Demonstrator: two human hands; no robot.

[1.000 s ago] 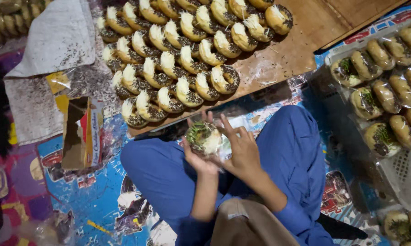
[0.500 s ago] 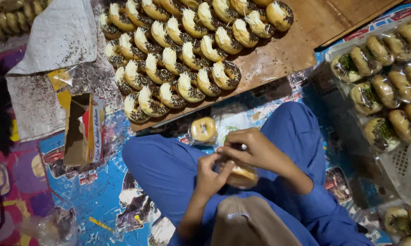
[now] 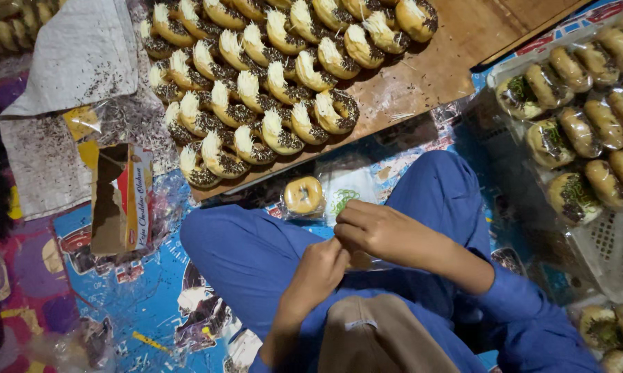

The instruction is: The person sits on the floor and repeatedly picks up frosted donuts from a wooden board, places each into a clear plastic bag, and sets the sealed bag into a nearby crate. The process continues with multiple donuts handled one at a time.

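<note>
Hands: left hand [image 3: 318, 266] and right hand [image 3: 373, 231] meet over the lap, fingers curled together on a clear plastic wrapper [image 3: 366, 262]; what is inside is hidden.
Floor: a wrapped doughnut [image 3: 303, 195] lies just beyond the hands, on a patterned mat [image 3: 145, 297].
Board: a wooden board [image 3: 422, 76] carries rows of topped doughnuts [image 3: 270, 69].
Right edge: a basket [image 3: 615, 242] of bagged doughnuts, cut off.

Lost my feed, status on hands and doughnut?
Both hands, left hand and right hand, pinching a clear bag in lap. Bagged doughnut on the mat ahead. Nothing blocking.
</note>
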